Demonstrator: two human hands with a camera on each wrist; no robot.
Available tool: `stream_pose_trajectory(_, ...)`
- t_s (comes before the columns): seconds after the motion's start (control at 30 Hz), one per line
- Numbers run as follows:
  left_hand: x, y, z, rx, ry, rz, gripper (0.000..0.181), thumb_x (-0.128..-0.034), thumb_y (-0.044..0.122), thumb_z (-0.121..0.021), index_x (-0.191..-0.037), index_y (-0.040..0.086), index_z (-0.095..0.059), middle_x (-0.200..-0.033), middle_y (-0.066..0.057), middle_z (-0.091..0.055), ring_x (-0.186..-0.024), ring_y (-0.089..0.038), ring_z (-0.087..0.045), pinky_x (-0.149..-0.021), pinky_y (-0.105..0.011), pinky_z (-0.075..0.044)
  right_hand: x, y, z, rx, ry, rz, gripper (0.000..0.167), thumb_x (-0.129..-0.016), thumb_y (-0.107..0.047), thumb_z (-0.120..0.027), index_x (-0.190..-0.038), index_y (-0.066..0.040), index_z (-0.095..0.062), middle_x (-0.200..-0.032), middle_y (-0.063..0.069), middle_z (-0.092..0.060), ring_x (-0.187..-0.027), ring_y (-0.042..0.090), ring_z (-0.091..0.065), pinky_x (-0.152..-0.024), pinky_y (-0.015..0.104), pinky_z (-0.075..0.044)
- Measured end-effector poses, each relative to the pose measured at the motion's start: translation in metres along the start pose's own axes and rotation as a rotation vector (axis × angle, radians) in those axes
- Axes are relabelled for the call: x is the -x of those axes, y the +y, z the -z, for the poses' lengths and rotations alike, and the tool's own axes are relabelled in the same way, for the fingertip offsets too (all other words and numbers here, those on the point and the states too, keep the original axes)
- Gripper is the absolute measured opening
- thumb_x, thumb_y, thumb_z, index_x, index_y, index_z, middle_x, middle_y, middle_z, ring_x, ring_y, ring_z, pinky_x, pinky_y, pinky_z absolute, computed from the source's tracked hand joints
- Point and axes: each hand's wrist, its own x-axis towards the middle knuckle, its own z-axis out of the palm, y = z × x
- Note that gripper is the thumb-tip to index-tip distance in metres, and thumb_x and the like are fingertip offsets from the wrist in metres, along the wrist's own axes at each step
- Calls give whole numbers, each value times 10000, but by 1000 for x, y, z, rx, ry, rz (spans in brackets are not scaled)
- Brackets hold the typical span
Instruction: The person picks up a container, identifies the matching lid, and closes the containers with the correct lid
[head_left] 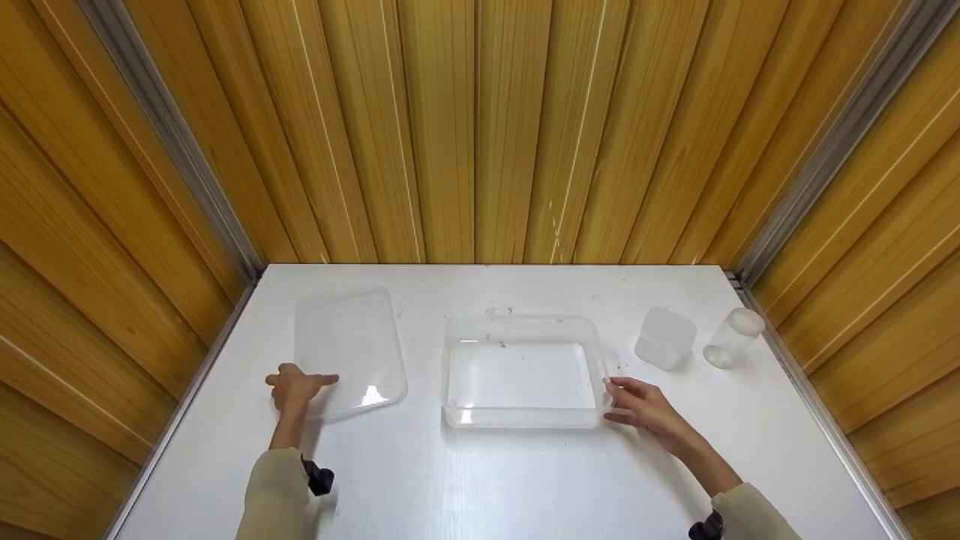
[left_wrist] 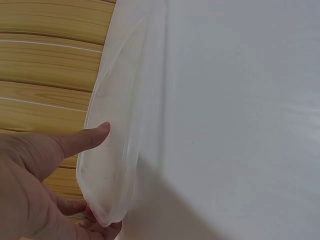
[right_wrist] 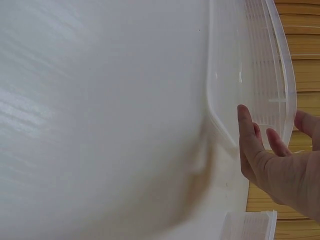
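Observation:
A clear, shallow rectangular plastic lid (head_left: 349,345) lies on the left of the white table. My left hand (head_left: 298,386) is at its near left corner; in the left wrist view the thumb (left_wrist: 90,140) reaches over the lid's upper side, while the other fingers curl round its lower corner. In the middle stands a clear rectangular plastic container (head_left: 525,418), with nothing visible inside. My right hand (head_left: 646,409) touches its right wall, with fingers fairly straight, in the right wrist view too, where the hand (right_wrist: 280,165) is beside the container's corner.
Right of the container stand a small translucent square tub (head_left: 666,339) and a clear cylindrical jar (head_left: 733,337). The white table (head_left: 510,487) is bordered by metal edging and wood-patterned walls (head_left: 510,135) at the back and sides.

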Motion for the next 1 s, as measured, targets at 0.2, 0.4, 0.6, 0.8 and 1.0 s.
stream_pose_trajectory(0.2,-1,12,6,194,-7,26,747,-929,85,-637,-1499,-167,-227,-1386,-402,-463,-1226,-499,-527,-1028,-521,-493,0,0,0,-17,-13,4,638,-1064,-258,-555,-1485,163,-325,-1217,96,-584,-1059,149,-661,-956,342,-598)
stream_pose_trajectory(0.4,6,38,7,423,33,-100,545,-993,21,-523,-1492,-83,-328,-1367,-309,-554,-1191,-417,-650,-795,-196,-592,1,-1,1,-2,-6,8,650,-1053,-260,-577,-1475,173,-339,-1233,116,-592,-1068,153,-656,-956,335,-598)
stream_pose_trajectory(0.6,17,65,6,479,84,-265,467,-1027,19,-499,-1489,-30,-451,-1342,-269,-633,-1169,-401,-688,-835,-239,-616,1,-6,5,34,11,45,620,-1047,-229,-587,-1460,179,-372,-1353,239,-587,-1118,174,-671,-950,304,-595)
stream_pose_trajectory(0.8,31,84,-2,389,206,-468,388,-1022,24,-553,-1408,-4,-559,-1271,-224,-701,-1080,-369,-729,-898,-463,-612,3,-14,11,46,65,68,587,-1058,-195,-559,-1467,179,-367,-1372,246,-575,-1127,160,-654,-955,296,-591)
stream_pose_trajectory(1.0,44,98,-12,229,389,-791,283,-978,26,-645,-1256,-28,-658,-1160,-252,-736,-1001,-414,-739,-818,-562,-584,5,-26,15,72,150,101,539,-1057,-169,-557,-1461,153,-400,-1259,110,-654,-1035,58,-675,-941,258,-587)
